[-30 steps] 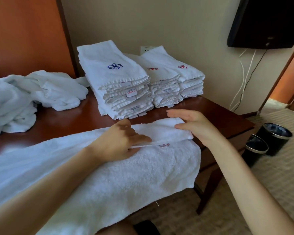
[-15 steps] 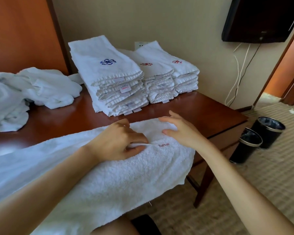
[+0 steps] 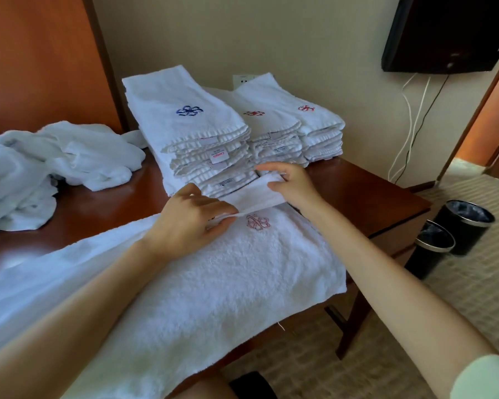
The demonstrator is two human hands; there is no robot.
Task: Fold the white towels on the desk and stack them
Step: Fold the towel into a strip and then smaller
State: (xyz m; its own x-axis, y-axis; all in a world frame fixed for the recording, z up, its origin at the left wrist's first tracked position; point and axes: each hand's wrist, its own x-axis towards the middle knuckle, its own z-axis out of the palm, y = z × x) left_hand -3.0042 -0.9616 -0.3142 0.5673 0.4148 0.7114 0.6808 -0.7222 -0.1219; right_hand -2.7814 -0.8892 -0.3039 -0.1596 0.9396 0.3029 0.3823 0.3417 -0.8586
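Observation:
A white towel with a red embroidered mark lies spread over the front of the wooden desk, its near edge hanging off. My left hand pinches the towel's far edge beside the red mark. My right hand grips the same edge further right, lifting a flap of it. Behind them stand stacks of folded white towels: a tall stack with a blue mark, and lower stacks with red marks. A heap of unfolded white towels lies at the desk's left.
Two black bins stand on the carpet right of the desk. A dark television hangs on the wall at upper right with cables below it. A wooden panel rises behind the desk's left side.
Both hands have lifted the towel's far edge away from the red mark, which now shows fully. My right hand moved up toward the folded stacks.

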